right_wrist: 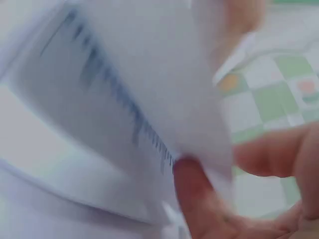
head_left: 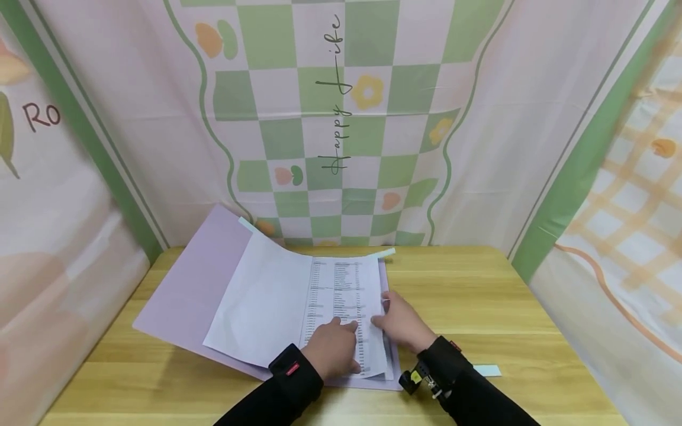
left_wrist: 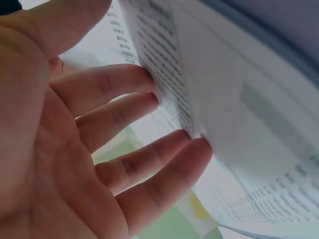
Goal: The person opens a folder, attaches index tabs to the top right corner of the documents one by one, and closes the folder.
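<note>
A lavender folder (head_left: 186, 290) lies spread out on the table, its left cover tilted up. Inside it are white sheets, a blank-looking page (head_left: 261, 296) on the left and a printed page (head_left: 346, 278) with columns of text on the right. My left hand (head_left: 333, 349) rests over the lower printed page; in the left wrist view its extended fingers (left_wrist: 164, 184) touch the paper by the fold. At the right edge my right hand (head_left: 402, 322) pinches the printed page between thumb and fingers, with the sheet blurred in the right wrist view.
Pale mint strips stick out at the top of the sheets, one at the left page's corner (head_left: 247, 225) and another at the right (head_left: 383, 253). A similar strip (head_left: 487, 371) lies on the wooden table (head_left: 453, 284) beside the right sleeve. A patterned curtain (head_left: 362, 130) hangs behind.
</note>
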Demonstrator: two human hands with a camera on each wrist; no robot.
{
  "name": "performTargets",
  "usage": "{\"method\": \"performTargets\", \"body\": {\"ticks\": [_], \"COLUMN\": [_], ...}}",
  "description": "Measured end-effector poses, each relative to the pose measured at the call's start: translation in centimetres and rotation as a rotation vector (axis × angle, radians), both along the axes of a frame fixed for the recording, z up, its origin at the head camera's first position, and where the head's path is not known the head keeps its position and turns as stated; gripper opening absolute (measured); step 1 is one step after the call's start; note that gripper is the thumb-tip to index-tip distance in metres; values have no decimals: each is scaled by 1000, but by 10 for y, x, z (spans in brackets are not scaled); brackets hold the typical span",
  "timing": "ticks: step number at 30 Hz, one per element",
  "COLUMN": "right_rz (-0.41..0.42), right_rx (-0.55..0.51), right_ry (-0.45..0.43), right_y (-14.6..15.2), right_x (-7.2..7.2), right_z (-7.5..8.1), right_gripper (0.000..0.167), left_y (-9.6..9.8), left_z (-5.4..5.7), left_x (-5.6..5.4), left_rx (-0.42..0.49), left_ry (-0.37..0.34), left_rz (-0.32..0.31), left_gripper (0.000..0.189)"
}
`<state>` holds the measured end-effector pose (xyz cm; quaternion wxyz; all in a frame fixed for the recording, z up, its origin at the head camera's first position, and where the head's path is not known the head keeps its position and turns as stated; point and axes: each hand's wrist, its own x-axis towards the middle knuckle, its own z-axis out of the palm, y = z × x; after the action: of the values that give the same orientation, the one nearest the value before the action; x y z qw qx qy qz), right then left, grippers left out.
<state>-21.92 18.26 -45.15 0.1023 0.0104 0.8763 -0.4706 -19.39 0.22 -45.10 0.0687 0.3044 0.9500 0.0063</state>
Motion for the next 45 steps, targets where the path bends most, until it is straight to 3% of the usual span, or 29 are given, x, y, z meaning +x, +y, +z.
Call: {"method": "performTargets", "body": {"ticks": [3,6,8,11,15,17,22,26,30,33,36,41,45], "right_rz": [-84,-104,-87,-7,168,242,355,456,562,598,604,620,637], "right_rx": [-246,-291,-252,-104,141,194,292,390,577,700,739,707,703], "right_ry": [-78,-94,-72,45,217,234,246,314,396,422,398,348,344], "right_y": [4,7,7,8,9,10,13,15,15,13,10,8,9], "right_x": [0,2,3,5,5,5,6,6,6,8,9,6,6], "right_z": [1,0,-1,-4,-7,-7,-6,-3,1,4,5,3,4], "right_gripper": [55,44,39,35,29,29,24,27,33,31,35,48,49], "left_y": [-1,-1,-2,-2,0,1,3,3,3,4,7,10,10], "left_z": [1,1,1,0,2,3,2,2,2,2,0,-4,-4], "left_x": [-1,-3,-3,-4,-3,-2,-1,-1,-2,-4,-7,-15,-21], "left_rx": [-2,12,21,34,76,92,75,42,23,32,63,114,118], "left_ry": [30,53,61,58,46,36,74,132,166,191,212,276,343], "left_rz": [-27,-53,-59,-50,-32,-23,-28,-44,-54,-71,-72,-72,-114], "left_gripper": [46,46,44,58,84,87,71,61,52,40,34,28,20]}}
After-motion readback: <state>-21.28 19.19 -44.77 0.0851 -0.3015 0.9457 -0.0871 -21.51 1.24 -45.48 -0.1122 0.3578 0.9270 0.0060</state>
